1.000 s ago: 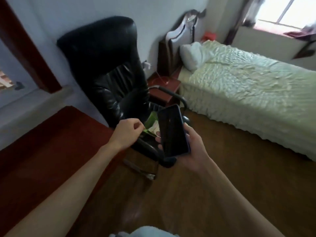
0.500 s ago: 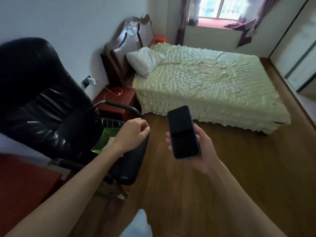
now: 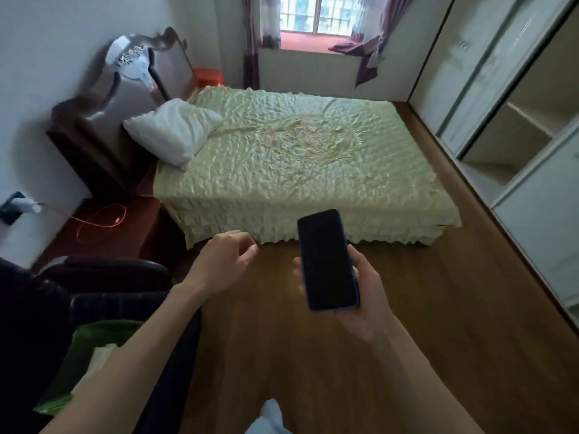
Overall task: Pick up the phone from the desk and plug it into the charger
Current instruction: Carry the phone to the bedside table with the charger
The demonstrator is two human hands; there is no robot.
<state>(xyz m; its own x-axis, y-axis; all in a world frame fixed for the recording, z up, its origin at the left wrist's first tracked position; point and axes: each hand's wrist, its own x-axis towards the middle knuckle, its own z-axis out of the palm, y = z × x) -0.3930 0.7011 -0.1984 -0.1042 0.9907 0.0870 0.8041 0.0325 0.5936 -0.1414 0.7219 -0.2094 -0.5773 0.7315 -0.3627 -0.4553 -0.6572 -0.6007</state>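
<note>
A dark phone [image 3: 326, 260] with a blue case rests screen-up in my right hand [image 3: 360, 292], held over the wooden floor in front of the bed. My left hand [image 3: 224, 261] floats to the left of the phone, empty, fingers loosely curled and apart. A white charger [image 3: 26, 205] sits in a wall socket at the far left. Its orange cable [image 3: 100, 221] lies coiled on the dark red bedside table [image 3: 138, 227]. Both hands are well to the right of the charger.
A black leather chair [image 3: 103, 296] stands at lower left with a green bag [image 3: 84, 355] on its seat. The bed [image 3: 297, 170] with pale green cover and a white pillow fills the middle. A wardrobe [image 3: 517, 120] lines the right wall. Wooden floor lies between.
The view has swung right, away from the desk and chair toward the bed. My right hand still holds the phone. My left hand has loosened from a fist into spread fingers.
</note>
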